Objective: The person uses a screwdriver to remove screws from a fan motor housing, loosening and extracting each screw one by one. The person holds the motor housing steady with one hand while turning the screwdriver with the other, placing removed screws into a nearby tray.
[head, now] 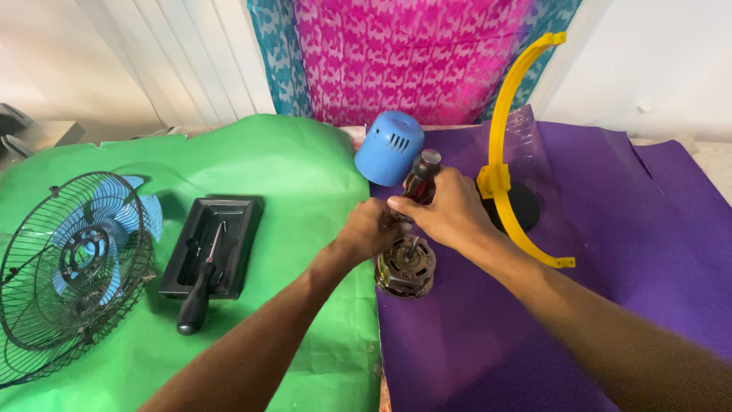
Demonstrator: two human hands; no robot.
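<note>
Currently right hand (pixel 450 214) clamped on screwdriver (pixel 421 177), left hand (pixel 374 229) apparently closed around motor (pixel 406 267) at 12 o'clock; tip slip could gouge the steadying fingers.

The motor (pixel 405 267) is bare metal, dull with shiny edges. The blue cover (pixel 389 147) and yellow bracket (pixel 506 114) are smooth, glossy plastic. Matt green paper (pixel 274 175) and purple paper (pixel 610 229), both creased, cover the worktop. The fan guard (pixel 69 267) is dark wire.
</note>
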